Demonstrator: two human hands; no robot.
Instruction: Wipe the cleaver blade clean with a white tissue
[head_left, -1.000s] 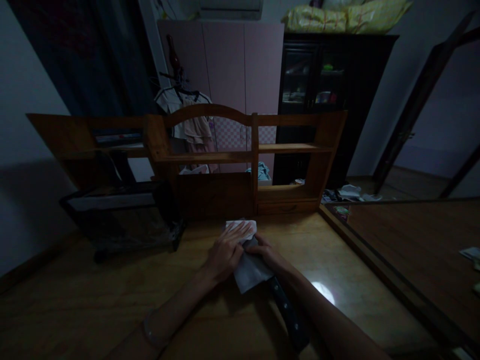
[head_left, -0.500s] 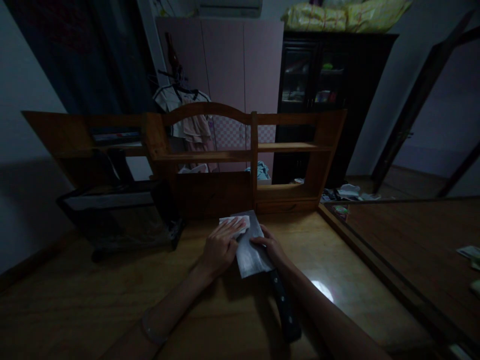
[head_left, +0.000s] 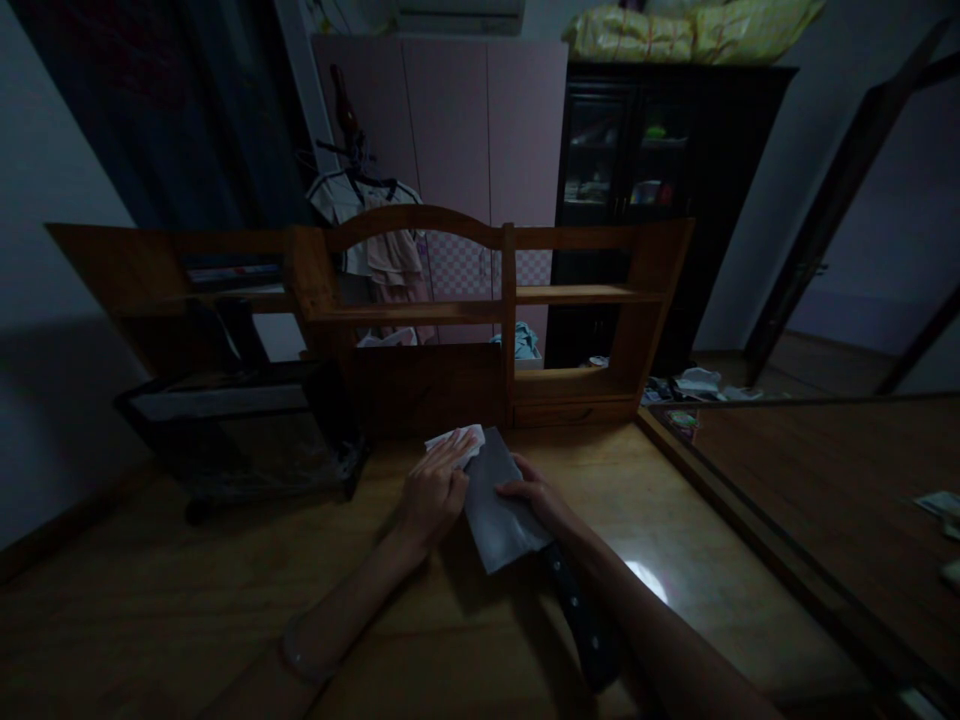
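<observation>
A cleaver [head_left: 504,512] with a broad grey blade and a black riveted handle is held over the wooden table, its handle pointing toward me. My right hand [head_left: 541,497] grips the blade along its right edge, thumb on the upper face and fingers beneath. At the blade's far left part, my left hand [head_left: 439,495] presses a white tissue [head_left: 466,438] under its fingers. The tissue sticks out past the fingertips. The underside of the blade is hidden.
A wooden shelf unit [head_left: 420,313] stands along the table's [head_left: 390,640] back edge. To the left sits a dark box-shaped appliance [head_left: 247,430] on small feet. A raised wooden rim [head_left: 720,500] bounds the table on the right, with a brown surface beyond it.
My left hand and the tissue have slid left toward the blade's edge. The cleaver has turned slightly, its handle end shifting right and nearer to me.
</observation>
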